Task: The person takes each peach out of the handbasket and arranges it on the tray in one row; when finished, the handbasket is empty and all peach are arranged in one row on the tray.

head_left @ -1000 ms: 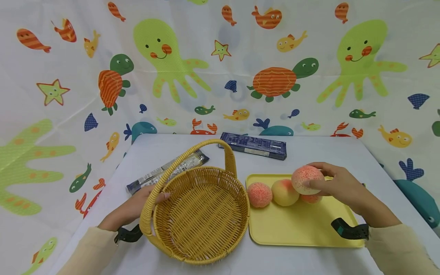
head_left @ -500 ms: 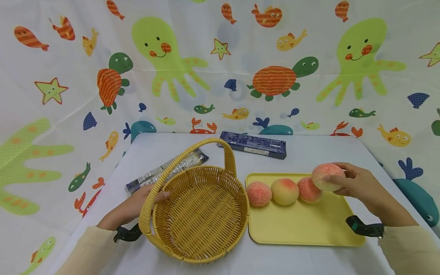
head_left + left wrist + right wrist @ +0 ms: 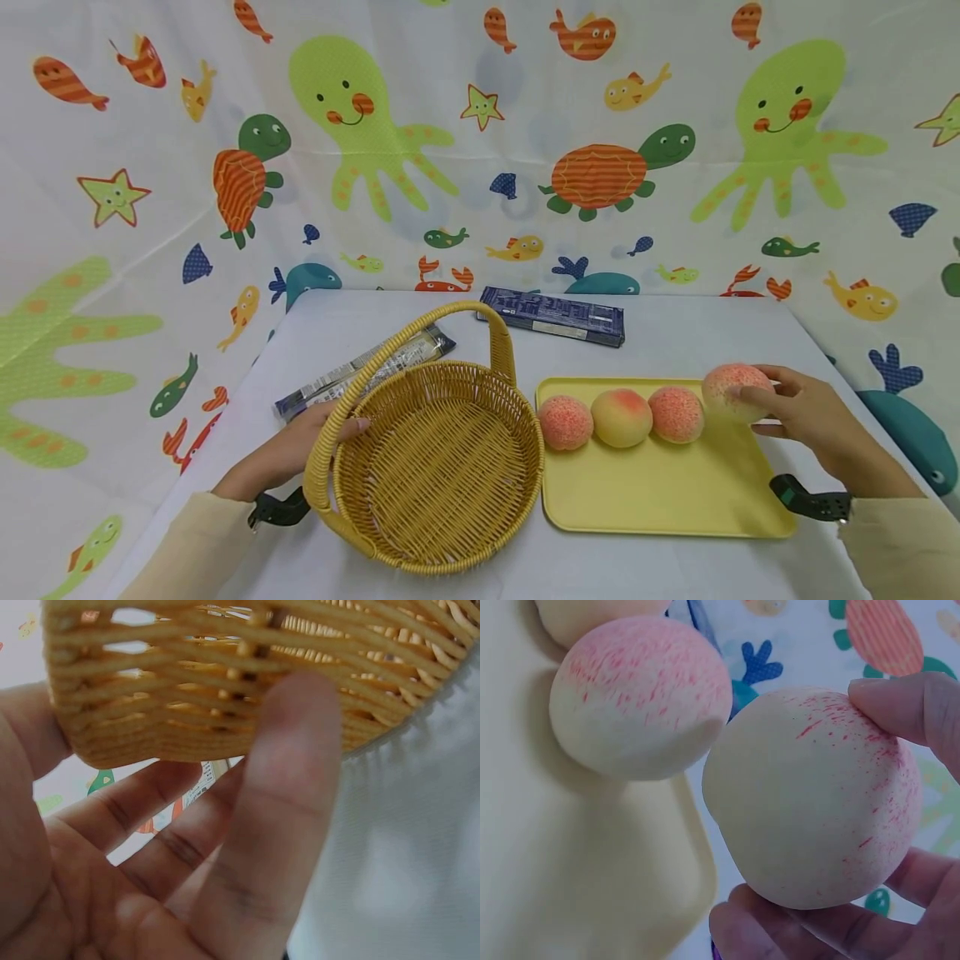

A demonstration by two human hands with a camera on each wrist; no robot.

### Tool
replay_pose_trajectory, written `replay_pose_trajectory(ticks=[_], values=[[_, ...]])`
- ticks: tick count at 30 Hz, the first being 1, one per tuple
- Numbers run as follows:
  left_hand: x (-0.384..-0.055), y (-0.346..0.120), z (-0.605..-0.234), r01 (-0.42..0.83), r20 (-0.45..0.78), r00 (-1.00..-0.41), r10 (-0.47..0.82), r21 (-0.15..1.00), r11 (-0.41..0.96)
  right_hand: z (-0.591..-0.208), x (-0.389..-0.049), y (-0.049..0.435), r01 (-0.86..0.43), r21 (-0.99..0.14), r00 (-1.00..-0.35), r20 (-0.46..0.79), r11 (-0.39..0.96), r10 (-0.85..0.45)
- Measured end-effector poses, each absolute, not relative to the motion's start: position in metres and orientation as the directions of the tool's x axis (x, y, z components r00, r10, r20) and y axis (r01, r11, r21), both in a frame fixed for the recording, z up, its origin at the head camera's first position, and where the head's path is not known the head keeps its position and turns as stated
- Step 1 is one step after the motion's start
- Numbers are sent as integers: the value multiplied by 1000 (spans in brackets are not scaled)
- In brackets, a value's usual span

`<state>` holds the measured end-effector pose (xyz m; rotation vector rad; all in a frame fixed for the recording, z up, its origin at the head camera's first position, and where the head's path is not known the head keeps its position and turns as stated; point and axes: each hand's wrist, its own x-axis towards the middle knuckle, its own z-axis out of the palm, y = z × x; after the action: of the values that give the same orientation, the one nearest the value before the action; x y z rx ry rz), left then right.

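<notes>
My right hand (image 3: 813, 417) holds a pink-speckled peach (image 3: 735, 390) above the right end of a yellow tray (image 3: 660, 500). In the right wrist view the thumb is on one side of this peach (image 3: 802, 802) and fingers are on the other. A row of three peaches lies along the tray's far side: a speckled peach (image 3: 566, 422), a smoother yellow peach (image 3: 621, 418) and another speckled peach (image 3: 677, 414). At left, my left hand (image 3: 296, 450) grips the side of a round wicker basket (image 3: 442, 475) near the handle's base. Inside, the basket is bare.
A dark blue box (image 3: 555, 317) lies at the back of the white table. Behind the basket, a long printed packet (image 3: 408, 354) rests at a slant, partly hidden by the handle. A cloth (image 3: 480, 183) printed with sea animals hangs behind the table.
My right hand has carried its peach rightward, away from over the third peach in the row, which now shows fully. The left hand and basket stay put.
</notes>
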<state>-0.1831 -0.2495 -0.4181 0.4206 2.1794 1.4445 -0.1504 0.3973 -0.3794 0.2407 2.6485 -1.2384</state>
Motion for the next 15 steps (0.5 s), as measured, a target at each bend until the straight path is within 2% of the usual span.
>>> replay_pose_trajectory(ticks=[15], values=[[-182, -250, -419, -1, -213, -830, 516, 925, 381, -406, -155, 403, 328, -706, -941, -307, 627, 145]])
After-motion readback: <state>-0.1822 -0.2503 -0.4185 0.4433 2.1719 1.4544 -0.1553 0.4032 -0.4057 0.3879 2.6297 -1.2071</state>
